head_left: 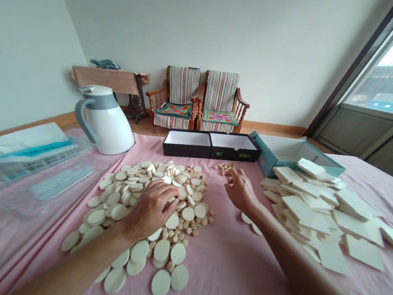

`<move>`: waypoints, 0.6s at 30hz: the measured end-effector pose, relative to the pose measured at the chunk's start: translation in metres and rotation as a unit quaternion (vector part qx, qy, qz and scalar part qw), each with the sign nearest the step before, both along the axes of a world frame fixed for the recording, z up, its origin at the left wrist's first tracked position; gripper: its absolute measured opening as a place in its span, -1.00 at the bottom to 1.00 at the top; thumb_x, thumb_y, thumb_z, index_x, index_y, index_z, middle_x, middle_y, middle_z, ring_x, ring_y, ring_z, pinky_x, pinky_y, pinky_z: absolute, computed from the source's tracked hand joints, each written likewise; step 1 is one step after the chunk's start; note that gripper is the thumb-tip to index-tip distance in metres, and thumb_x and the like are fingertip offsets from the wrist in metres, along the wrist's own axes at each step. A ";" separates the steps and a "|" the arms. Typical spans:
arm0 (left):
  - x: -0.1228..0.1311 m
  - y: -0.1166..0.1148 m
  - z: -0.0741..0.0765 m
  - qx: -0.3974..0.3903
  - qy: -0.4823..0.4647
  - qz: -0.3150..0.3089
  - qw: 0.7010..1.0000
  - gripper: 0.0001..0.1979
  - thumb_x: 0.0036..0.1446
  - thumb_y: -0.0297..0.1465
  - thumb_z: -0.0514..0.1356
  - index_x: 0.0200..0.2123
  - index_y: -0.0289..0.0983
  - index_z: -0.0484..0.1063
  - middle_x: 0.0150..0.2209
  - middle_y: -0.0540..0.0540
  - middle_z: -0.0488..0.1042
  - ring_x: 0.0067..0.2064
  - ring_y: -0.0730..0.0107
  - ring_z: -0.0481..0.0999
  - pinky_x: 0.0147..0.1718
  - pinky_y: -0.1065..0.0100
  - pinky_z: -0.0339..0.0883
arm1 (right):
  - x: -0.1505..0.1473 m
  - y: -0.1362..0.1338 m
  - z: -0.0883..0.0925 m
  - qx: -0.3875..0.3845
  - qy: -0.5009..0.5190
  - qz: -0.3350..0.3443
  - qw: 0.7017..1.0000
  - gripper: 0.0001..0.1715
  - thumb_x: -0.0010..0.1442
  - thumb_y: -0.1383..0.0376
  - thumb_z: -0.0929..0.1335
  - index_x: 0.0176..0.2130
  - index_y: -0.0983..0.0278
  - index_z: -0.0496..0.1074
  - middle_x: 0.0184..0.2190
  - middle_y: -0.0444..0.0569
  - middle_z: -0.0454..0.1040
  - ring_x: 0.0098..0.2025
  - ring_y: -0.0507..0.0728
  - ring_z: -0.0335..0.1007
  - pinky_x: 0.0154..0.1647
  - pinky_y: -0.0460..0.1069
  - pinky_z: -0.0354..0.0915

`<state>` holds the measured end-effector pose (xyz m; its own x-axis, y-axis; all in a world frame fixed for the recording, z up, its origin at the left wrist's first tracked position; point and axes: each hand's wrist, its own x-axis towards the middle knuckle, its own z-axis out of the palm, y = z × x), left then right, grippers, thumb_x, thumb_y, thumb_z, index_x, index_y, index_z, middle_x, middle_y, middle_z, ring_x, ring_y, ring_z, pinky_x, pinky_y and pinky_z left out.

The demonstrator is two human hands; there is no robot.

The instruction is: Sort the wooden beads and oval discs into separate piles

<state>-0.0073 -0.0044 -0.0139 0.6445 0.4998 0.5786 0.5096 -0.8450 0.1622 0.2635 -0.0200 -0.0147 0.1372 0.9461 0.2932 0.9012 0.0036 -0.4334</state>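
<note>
Black boxes [186, 152]: 2, side by side just beyond the disc heap [133, 185]; lids off, white insides bare.
Teal box [267, 162]: 1, beyond-right of heap, open; pale inside, contents can't tell.
Clear case [41, 174]: 1, left of heap, shut; papers w/ a teal strip inside.
Jug [110, 125]: 1, white w/ grey handle, beyond-left of heap, lid on.
L hand [151, 208]: palm down on heap's middle, fingers spread over the discs, clasping none.
R hand [242, 191]: right of heap, fingertips at the small pegs [225, 167]; pinching or not, can't tell.
Small pegs: loose cluster beyond-right of heap, just before the black boxes; more mixed into heap's near-right side.
Square tiles [315, 210]: sprawling pile well right of heap, too many to count.
Discs: big & small, too many to count; 2 strays right of heap under R wrist.
Open room: bare pink cloth [233, 267] betw. heap and tiles, wider nearer the person.
Chairs [201, 101]: 2, far beyond heap, at the wall.
</note>
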 end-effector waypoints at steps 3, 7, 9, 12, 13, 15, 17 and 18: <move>0.000 0.000 0.001 -0.004 0.002 -0.002 1.000 -0.85 0.13 -0.51 0.09 -0.26 -0.25 0.43 -0.26 -0.11 0.51 -0.17 0.27 0.46 -0.01 0.11 0.25 | -0.001 -0.006 0.008 -0.032 -0.001 0.037 0.999 -0.70 0.01 0.45 0.27 -0.19 0.33 0.39 -0.23 0.06 0.42 -0.33 0.05 0.32 -0.30 -0.08 0.18; 0.001 -0.001 0.001 -0.013 0.009 0.001 1.000 -0.86 0.13 -0.51 0.09 -0.26 -0.25 0.42 -0.25 -0.10 0.51 -0.15 0.27 0.46 -0.02 0.12 0.25 | -0.017 -0.019 0.019 -0.174 0.021 0.231 0.957 -0.88 -0.02 0.44 0.30 -0.38 0.31 0.40 -0.43 -0.06 0.45 -0.40 0.02 0.33 -0.40 -0.13 0.16; 0.001 -0.001 0.001 -0.010 0.009 0.003 1.000 -0.86 0.13 -0.50 0.09 -0.26 -0.25 0.42 -0.25 -0.11 0.51 -0.15 0.26 0.46 -0.03 0.13 0.26 | -0.024 -0.024 0.020 -0.194 0.031 0.278 0.940 -0.86 -0.04 0.43 0.31 -0.38 0.31 0.40 -0.40 -0.06 0.45 -0.40 0.00 0.32 -0.43 -0.15 0.15; 0.000 0.000 0.000 -0.005 0.009 0.003 1.000 -0.84 0.13 -0.51 0.09 -0.24 -0.25 0.43 -0.25 -0.11 0.51 -0.15 0.25 0.45 -0.02 0.12 0.26 | -0.030 -0.026 0.020 -0.190 0.028 0.282 0.940 -0.83 -0.07 0.47 0.28 -0.39 0.30 0.39 -0.39 -0.07 0.45 -0.39 -0.01 0.32 -0.43 -0.16 0.14; 0.000 0.000 0.000 -0.005 0.011 0.003 1.000 -0.84 0.13 -0.51 0.09 -0.24 -0.25 0.43 -0.24 -0.11 0.51 -0.14 0.25 0.45 -0.02 0.11 0.25 | -0.031 -0.026 0.020 -0.193 0.025 0.284 0.939 -0.81 -0.08 0.49 0.27 -0.39 0.30 0.39 -0.40 -0.08 0.44 -0.39 -0.01 0.31 -0.43 -0.16 0.14; 0.000 0.001 -0.002 0.000 0.011 0.003 1.000 -0.84 0.12 -0.50 0.10 -0.24 -0.24 0.43 -0.23 -0.10 0.51 -0.14 0.26 0.45 -0.01 0.11 0.25 | -0.031 -0.025 0.019 -0.201 0.013 0.288 0.936 -0.78 -0.10 0.51 0.26 -0.39 0.30 0.39 -0.43 -0.10 0.43 -0.40 -0.02 0.29 -0.45 -0.17 0.12; -0.001 0.002 -0.002 0.005 0.012 0.002 1.000 -0.84 0.12 -0.50 0.10 -0.24 -0.24 0.43 -0.22 -0.10 0.51 -0.13 0.26 0.45 -0.01 0.11 0.25 | -0.030 -0.026 0.019 -0.204 0.003 0.290 0.935 -0.77 -0.10 0.50 0.27 -0.37 0.29 0.39 -0.43 -0.11 0.42 -0.41 -0.02 0.28 -0.46 -0.16 0.09; -0.001 0.003 -0.003 0.008 0.013 0.002 1.000 -0.84 0.12 -0.49 0.09 -0.24 -0.24 0.43 -0.22 -0.10 0.51 -0.13 0.26 0.45 0.00 0.11 0.25 | -0.030 -0.026 0.019 -0.202 -0.002 0.292 0.935 -0.77 -0.09 0.49 0.27 -0.37 0.29 0.39 -0.43 -0.11 0.42 -0.42 -0.02 0.27 -0.46 -0.16 0.09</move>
